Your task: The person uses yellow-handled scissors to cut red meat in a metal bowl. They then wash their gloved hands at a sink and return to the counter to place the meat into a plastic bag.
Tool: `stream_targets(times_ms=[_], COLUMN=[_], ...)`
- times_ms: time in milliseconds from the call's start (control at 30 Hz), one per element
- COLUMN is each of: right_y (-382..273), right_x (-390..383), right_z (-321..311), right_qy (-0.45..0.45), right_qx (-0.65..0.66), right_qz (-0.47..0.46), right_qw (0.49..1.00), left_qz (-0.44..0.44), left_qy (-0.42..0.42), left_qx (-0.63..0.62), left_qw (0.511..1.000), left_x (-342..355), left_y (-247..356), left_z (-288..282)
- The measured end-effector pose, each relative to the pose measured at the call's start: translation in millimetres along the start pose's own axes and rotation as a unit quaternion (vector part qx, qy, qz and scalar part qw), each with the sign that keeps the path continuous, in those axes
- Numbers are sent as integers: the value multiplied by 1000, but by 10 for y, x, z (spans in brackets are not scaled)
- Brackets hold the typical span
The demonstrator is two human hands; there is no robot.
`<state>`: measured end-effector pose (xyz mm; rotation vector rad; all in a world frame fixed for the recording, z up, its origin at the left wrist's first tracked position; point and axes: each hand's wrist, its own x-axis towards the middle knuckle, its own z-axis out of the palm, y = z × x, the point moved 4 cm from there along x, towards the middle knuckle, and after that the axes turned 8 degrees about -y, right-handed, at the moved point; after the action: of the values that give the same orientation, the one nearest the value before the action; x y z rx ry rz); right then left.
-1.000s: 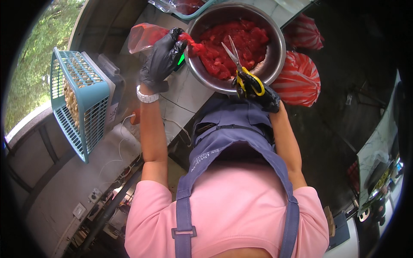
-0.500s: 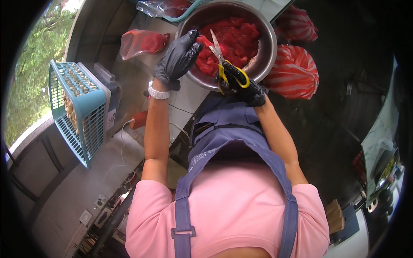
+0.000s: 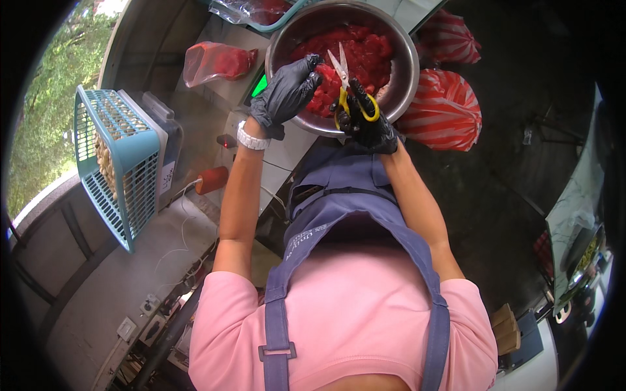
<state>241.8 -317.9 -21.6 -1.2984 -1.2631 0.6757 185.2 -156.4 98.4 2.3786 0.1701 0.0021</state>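
I'm getting bright daylight from the left, where the greenery washes out; the right side sits in deep shadow. The centre's sharp, edges bend and blacken, mild glare on the steel bowl (image 3: 404, 72).

The far rim of the metal bowl (image 3: 404, 78) is cut off by the top edge, and so is the clear bag (image 3: 251, 10) beside it. The left hand (image 3: 287, 94) hides the meat under its fingers. What lies in the blue basket (image 3: 124, 163) is too small to tell.
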Motion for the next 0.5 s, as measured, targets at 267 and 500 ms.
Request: stream_targets(times_ms=[267, 500], right_y=[170, 204], right_x=[-40, -200], right_z=[-48, -112], right_qy=[-14, 44], right_qx=[202, 373], right_qz=[89, 182], right_qw=[975, 909], left_qz=[-81, -189], left_qy=[55, 231], left_qx=[-80, 30], left_qw=[992, 954], left_x=[-201, -678], left_y=[140, -60], left_z=[-390, -1370])
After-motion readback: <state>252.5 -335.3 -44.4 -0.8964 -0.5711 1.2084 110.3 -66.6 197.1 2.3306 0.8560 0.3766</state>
